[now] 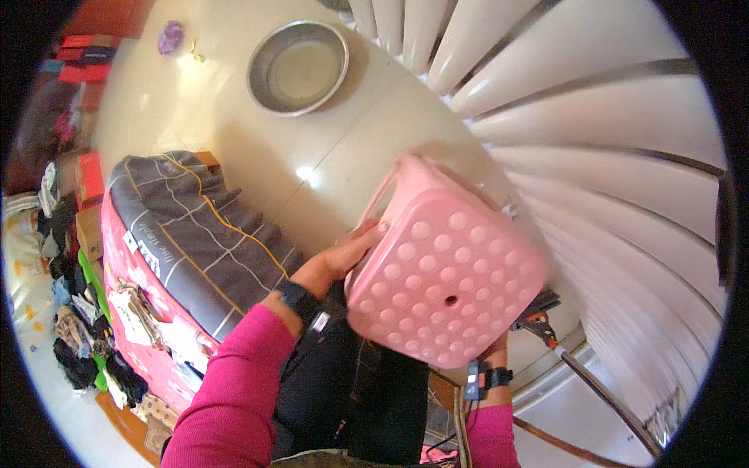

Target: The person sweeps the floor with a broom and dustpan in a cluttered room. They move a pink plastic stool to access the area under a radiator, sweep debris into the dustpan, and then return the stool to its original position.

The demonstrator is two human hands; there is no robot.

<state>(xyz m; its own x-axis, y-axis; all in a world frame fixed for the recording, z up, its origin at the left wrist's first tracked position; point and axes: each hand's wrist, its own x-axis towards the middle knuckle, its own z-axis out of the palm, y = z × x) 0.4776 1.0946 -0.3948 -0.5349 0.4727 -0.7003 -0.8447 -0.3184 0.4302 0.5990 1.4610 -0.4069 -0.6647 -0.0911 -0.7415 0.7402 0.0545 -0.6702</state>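
Note:
A pink plastic stool (430,281), its seat covered in round raised bumps with one small hole, is held up in front of my body. My left hand (354,248) grips its left edge, fingers over the side near an opening between the legs. On the right, my right hand (496,350) is at the stool's lower edge, its fingers mostly hidden beneath it. The stool's legs point away from me, towards the floor, and their far ends are blurred. Each wrist wears a black strap, and a small device is fixed at the right one.
A metal basin (298,67) with cloudy liquid stands on the tiled floor. To the left is a bed with a dark checked cover (205,216) and heaped clothes (88,327). Pale curtains (585,117) hang on the right, beside a long-handled floor tool (603,386). A purple item (171,38) lies far off.

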